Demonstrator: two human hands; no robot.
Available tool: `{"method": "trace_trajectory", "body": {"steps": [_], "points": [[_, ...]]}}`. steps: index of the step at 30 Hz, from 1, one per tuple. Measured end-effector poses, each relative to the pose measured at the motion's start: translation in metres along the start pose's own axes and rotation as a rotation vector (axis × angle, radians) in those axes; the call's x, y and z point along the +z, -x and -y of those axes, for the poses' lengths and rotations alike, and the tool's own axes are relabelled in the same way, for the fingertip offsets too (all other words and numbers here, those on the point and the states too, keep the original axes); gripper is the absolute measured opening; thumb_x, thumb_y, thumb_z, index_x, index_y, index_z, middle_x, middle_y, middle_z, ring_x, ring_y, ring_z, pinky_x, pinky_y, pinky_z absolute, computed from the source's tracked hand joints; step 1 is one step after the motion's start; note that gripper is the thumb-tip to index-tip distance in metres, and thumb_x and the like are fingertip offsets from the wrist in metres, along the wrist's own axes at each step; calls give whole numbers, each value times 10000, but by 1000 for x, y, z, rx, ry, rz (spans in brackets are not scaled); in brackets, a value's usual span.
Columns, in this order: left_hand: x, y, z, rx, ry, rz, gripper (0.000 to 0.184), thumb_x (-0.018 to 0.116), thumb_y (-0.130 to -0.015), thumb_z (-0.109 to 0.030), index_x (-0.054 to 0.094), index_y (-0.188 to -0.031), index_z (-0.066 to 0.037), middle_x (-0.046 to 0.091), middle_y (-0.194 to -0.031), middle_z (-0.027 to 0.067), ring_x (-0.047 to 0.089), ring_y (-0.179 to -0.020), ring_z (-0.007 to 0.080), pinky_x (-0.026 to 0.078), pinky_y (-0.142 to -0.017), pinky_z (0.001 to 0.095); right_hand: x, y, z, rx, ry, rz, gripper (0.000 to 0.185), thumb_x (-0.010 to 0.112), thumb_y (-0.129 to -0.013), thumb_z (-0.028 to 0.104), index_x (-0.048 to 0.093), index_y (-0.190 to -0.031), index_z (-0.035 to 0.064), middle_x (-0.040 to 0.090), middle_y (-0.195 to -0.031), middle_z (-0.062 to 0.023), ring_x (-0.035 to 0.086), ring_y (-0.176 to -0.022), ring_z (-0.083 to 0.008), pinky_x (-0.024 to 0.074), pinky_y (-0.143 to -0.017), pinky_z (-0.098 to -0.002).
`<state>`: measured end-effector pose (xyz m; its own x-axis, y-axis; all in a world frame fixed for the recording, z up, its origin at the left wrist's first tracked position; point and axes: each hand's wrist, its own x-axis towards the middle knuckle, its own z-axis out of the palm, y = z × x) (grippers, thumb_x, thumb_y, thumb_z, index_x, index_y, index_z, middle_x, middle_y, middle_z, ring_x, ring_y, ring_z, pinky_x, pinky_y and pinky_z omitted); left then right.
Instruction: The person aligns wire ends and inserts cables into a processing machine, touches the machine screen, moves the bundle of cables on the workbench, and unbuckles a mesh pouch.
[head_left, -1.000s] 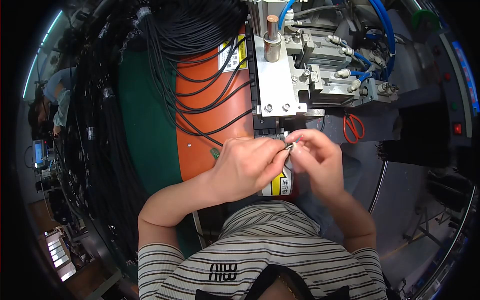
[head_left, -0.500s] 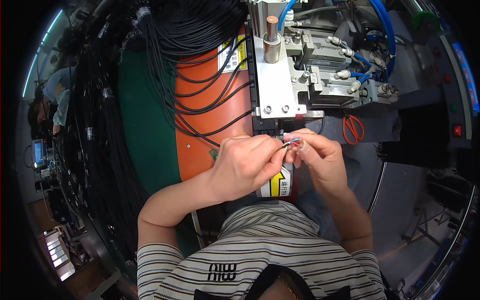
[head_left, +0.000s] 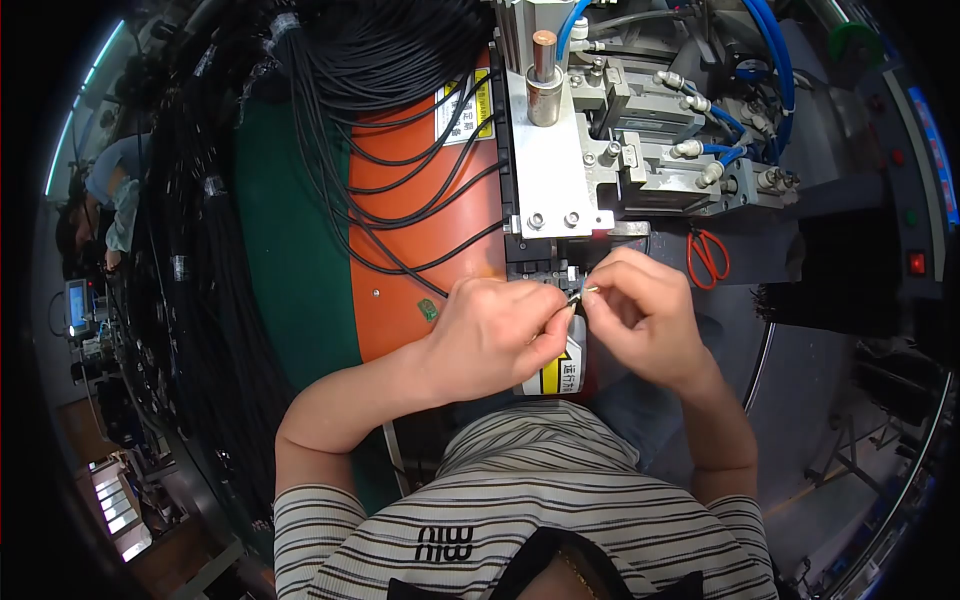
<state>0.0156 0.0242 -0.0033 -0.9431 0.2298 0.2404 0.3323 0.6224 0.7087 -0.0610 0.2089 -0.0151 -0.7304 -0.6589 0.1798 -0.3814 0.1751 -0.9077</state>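
My left hand (head_left: 500,330) pinches the end of a thin cable, whose light-coloured wires (head_left: 576,298) stick out past the fingertips. Close beside it, my right hand (head_left: 645,315) has thumb and forefinger pressed together on the tip of a pale wire. Both hands are held over the front end of the machine's black track (head_left: 530,262), above a white and yellow arrow label (head_left: 565,368). Just left of my left hand, a small green circuit piece (head_left: 428,310) lies on the orange surface (head_left: 400,325).
Black cables (head_left: 400,215) run from a large bundle into the track. A metal fixture (head_left: 560,180) with pneumatic cylinders (head_left: 660,185) stands ahead. Red-handled scissors (head_left: 707,260) lie right of it. Another person (head_left: 120,180) is at the far left. A control panel (head_left: 915,200) stands at right.
My right hand has shifted slightly and its fingers have closed into a pinch. The red and blue wires seen half a second ago no longer show clearly. My left hand has stayed nearly still.
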Motion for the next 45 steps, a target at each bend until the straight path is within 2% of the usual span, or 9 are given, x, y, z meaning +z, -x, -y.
{"method": "trace_trajectory", "body": {"steps": [1, 2, 5, 10, 30, 34, 38, 42, 45], "points": [[2, 1, 0, 58, -141, -13, 93, 666, -807, -6, 647, -898, -6, 563, -651, 54, 559, -510, 185, 449, -479, 288, 1, -1, 2, -105, 249, -19, 81, 674, -818, 66, 616, -804, 11, 589, -768, -74, 580, -530, -216, 460, -476, -316], [3, 2, 0, 116, -282, -23, 123, 669, -796, -4, 654, -919, -8, 565, -675, 52, 569, -528, 196, 460, -488, 298, 2, -2, 4, -103, 246, -18, 81, 674, -818, 66, 616, -804, 11, 589, -768, -74, 580, -530, -216, 460, -476, -316], [2, 0, 5, 115, -327, -90, 210, 677, -764, 1, 655, -973, -1, 569, -748, 65, 587, -589, 217, 478, -514, 320, 6, -4, 7, -146, 592, -60, 85, 664, -784, 79, 592, -754, 45, 533, -735, -86, 568, -548, -293, 461, -491, -376], [1, 4, 9, 104, -320, -83, 335, 686, -725, 3, 645, -1057, 25, 570, -863, 95, 603, -684, 234, 498, -554, 336, 10, -3, -2, -123, 541, -65, 83, 643, -813, 89, 589, -768, 46, 526, -729, -85, 577, -554, -294, 458, -494, -389], [-3, 2, 10, 137, -255, -75, 359, 670, -698, 48, 644, -1056, 38, 530, -783, 90, 567, -628, 233, 469, -529, 337, 17, 3, -8, -121, 463, -130, 52, 652, -830, 68, 611, -844, 40, 564, -787, -73, 597, -585, -256, 470, -522, -356], [-5, 1, 7, 140, -293, -31, 398, 669, -700, 5, 645, -1096, 28, 502, -777, 81, 556, -647, 227, 464, -541, 329, 18, 0, -11, -172, 480, -152, 56, 655, -827, 71, 611, -840, 39, 563, -785, -73, 596, -583, -251, 466, -519, -356], [-9, -3, 1, 200, -431, 78, 444, 664, -708, -54, 636, -1145, 18, 475, -790, 75, 542, -679, 225, 461, -582, 328, 10, -6, -2, -233, 645, -76, 57, 651, -823, 73, 609, -837, 36, 564, -792, -74, 590, -564, -263, 463, -505, -366], [-8, -8, 0, 187, -469, 147, 462, 670, -710, -99, 632, -1156, 16, 477, -817, 74, 538, -705, 230, 460, -623, 331, 3, -9, -3, -142, 644, 90, 91, 661, -796, -2, 607, -868, 8, 600, -791, -96, 589, -562, -265, 460, -495, -337], [-9, -8, 0, 179, -445, 128, 438, 669, -716, -92, 639, -1141, 10, 476, -817, 77, 537, -706, 232, 463, -635, 339, 12, -4, -9, -161, 396, -176, 59, 656, -791, -4, 617, -828, 17, 609, -764, -100, 583, -530, -247, 453, -480, -325]]}}
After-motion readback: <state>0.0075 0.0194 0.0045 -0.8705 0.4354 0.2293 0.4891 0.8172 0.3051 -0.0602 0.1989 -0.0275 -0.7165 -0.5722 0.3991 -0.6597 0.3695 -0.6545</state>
